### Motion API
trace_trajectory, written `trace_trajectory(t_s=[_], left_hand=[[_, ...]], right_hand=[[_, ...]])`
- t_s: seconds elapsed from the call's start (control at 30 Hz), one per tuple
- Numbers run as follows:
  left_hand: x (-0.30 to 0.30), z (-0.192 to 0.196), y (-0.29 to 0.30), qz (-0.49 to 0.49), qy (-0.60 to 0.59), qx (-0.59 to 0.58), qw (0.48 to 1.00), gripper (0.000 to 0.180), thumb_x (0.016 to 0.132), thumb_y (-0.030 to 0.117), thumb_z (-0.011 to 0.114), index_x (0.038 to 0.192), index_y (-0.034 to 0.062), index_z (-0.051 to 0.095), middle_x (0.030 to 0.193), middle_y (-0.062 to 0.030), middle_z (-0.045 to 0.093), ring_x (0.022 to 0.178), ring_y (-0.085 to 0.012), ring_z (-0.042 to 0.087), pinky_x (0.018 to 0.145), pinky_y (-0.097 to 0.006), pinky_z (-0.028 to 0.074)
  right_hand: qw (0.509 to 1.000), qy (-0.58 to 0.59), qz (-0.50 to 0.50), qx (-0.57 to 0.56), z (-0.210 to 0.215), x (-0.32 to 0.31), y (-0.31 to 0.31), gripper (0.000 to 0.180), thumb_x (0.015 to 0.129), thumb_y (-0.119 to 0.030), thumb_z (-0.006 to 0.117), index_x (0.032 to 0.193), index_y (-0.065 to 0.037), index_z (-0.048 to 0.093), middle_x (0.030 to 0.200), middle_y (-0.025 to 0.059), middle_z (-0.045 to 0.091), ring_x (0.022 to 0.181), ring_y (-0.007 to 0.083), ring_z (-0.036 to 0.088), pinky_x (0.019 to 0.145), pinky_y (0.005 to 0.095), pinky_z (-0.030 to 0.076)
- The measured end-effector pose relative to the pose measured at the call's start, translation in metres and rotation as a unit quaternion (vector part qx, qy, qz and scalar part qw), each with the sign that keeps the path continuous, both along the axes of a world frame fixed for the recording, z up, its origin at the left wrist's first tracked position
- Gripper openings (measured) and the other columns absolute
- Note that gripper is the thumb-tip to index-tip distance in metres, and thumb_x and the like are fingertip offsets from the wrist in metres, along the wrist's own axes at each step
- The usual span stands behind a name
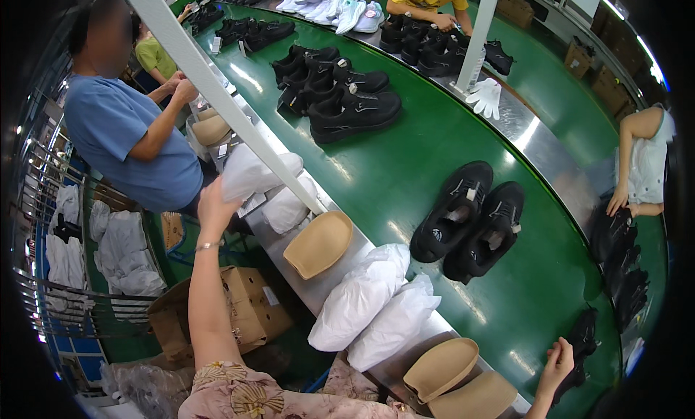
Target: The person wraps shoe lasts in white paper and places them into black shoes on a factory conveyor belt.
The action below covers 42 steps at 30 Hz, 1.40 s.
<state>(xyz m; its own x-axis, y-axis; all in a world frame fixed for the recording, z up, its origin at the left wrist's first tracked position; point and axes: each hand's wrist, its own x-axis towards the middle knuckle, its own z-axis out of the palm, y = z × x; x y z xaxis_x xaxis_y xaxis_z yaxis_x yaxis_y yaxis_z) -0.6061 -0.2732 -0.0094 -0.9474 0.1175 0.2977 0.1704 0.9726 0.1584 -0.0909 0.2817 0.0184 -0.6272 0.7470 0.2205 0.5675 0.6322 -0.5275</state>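
Clasping the left end of a white bundle (262, 170) with the left hand (217, 207), fingers and thumb closed on the wrapping. To be found above the metal surface (313, 294), partly behind the slanting white post (195, 53) and beyond the tan cup (318, 245); cannot tell whether lifted or resting. Looks light for its bulk, soft and crinkly outside, perhaps firmer within; contents hidden. Likely to slide a little inside the thin wrapping and to tear or unwrap if tugged by a loose edge. Best taken around the fuller middle, with a broad, gentle grip, or supported from below. Probably not fragile, though easily creased. Over the green belt (499, 310), near black shoes (581, 343), loosely curling the right hand (557, 362); cannot tell whether fully closed, with nothing seen in it.
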Motion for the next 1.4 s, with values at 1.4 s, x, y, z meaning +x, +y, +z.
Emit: trace_trajectory(t_s=[1.4], left_hand=[[0.634,0.054,0.509,-0.266,-0.777,0.501,0.272,0.076,0.076,0.046,0.057,0.126,-0.0073,0.036,0.111,-0.028,0.054,0.102,-0.0374,0.056,0.093,-0.044,0.045]], right_hand=[[0.422,0.504,-0.109,-0.746,0.011,0.248,-0.032,0.046,0.095,-0.035,0.041,0.126,-0.002,0.044,0.121,0.0101,0.054,0.107,0.0186,0.056,0.09,0.0336,0.047]])
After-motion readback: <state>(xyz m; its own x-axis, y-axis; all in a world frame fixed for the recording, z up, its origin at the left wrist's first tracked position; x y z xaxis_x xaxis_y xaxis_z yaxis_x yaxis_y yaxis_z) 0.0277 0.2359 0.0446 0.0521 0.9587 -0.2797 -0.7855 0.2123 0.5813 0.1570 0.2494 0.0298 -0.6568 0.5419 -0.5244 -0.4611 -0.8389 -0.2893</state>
